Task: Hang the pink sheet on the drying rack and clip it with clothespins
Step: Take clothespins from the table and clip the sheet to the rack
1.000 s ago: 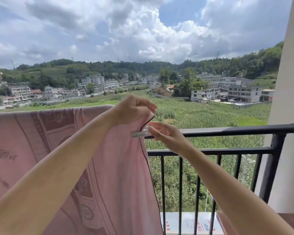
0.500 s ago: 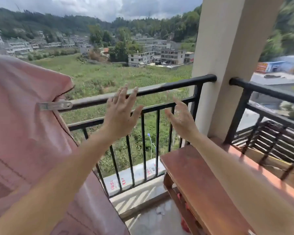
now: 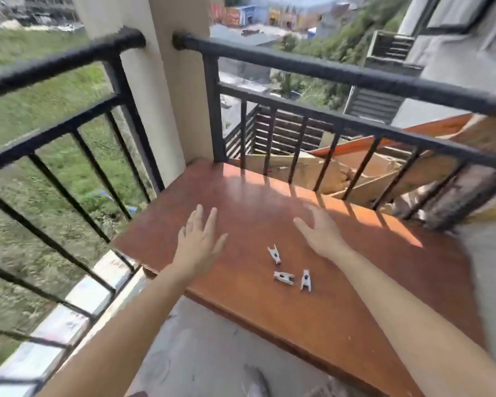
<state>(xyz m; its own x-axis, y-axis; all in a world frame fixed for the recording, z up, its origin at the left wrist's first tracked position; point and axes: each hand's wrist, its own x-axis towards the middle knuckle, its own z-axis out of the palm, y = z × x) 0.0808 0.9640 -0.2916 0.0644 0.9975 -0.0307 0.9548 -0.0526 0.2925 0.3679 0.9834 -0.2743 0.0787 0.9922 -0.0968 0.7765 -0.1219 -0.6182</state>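
Head view is taking in a balcony corner. Black railing [image 3: 327, 71] is running along two sides and meeting a pale pillar [image 3: 161, 96]. A reddish wooden bench [image 3: 341, 316] is sitting against the rails, with sun striping its far end. Loose boards [image 3: 312, 170] are lying beyond the bars.

Three white clothespins [image 3: 283, 277] are lying on the bench, close together but apart. Left grip [image 3: 196, 245] is reaching over the bench's left corner, fingers spread wide, holding nothing. Right grip [image 3: 321, 236] is likewise spread wide, holding nothing. Contact with the wood cannot be told. The clothespins are lying between the forearms, nearer the person than both grips, the nearest one just left of the right wrist.
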